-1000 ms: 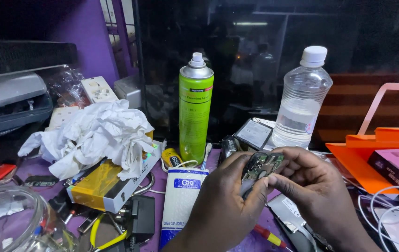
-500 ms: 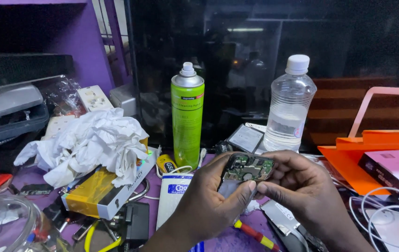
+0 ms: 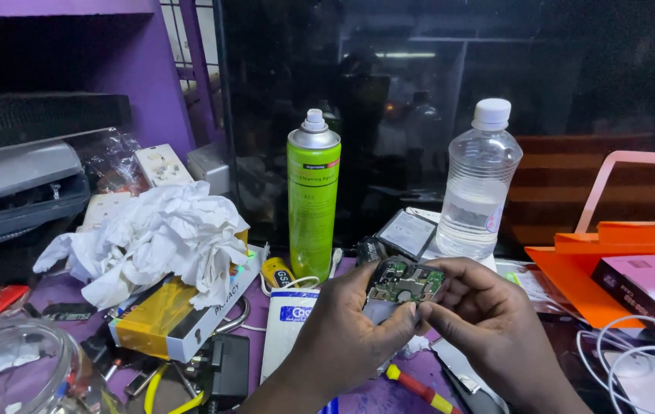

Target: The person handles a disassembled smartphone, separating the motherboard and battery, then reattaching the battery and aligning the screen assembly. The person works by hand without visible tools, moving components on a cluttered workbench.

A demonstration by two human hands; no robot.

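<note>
Both my hands hold a small green circuit board (image 3: 404, 280) low in the middle of the view, above a cluttered purple desk. My left hand (image 3: 350, 337) grips its lower left edge from below. My right hand (image 3: 488, 322) pinches its right side with thumb and fingers. A tall green spray can (image 3: 313, 195) stands just behind my left hand. Behind my right hand stands a clear plastic bottle (image 3: 479, 184) with a white cap, part filled with liquid.
Crumpled white tissue (image 3: 155, 238) lies over a yellow and white box (image 3: 182, 314) at the left. An orange tray (image 3: 611, 261) and white cables (image 3: 634, 360) sit at the right. A red-handled screwdriver (image 3: 419, 387), a glass jar (image 3: 13, 376) and a grey printer (image 3: 13, 192) crowd the desk.
The board and both hands stay together at much the same spot; the view has shifted slightly, with the bottle and can sitting a little higher and further left than a second ago.
</note>
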